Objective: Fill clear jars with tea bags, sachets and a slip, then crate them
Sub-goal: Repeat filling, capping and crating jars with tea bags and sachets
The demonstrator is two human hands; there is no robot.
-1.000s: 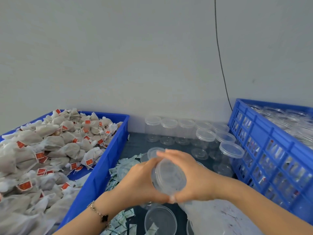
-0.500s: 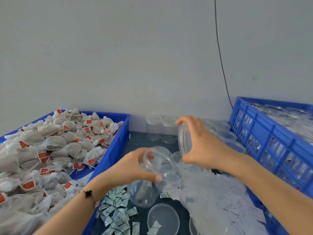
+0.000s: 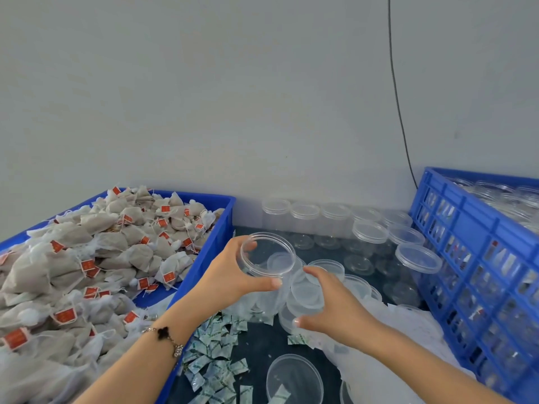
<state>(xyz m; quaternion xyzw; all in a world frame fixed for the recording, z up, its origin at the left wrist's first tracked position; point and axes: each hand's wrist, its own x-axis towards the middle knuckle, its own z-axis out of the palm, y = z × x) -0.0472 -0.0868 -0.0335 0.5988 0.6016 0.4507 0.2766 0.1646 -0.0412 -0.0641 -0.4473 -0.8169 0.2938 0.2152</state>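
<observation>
One open clear plastic jar (image 3: 267, 259) held up over the dark surface (image 3: 259, 342), gripped near the rim by the left hand (image 3: 230, 275). Light, thin, slippery, easy to squash; best held round the middle. Right hand (image 3: 329, 309) pinching a clear round lid (image 3: 306, 295).

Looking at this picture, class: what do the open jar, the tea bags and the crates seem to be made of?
Open jar, gripped by the left hand: clear, glossy plastic, most likely; you see through its wall.
Tea bags: soft, matt mesh or paper, apparently, with red tags.
Crates: blue moulded plastic, seemingly, with a slight sheen.
</observation>
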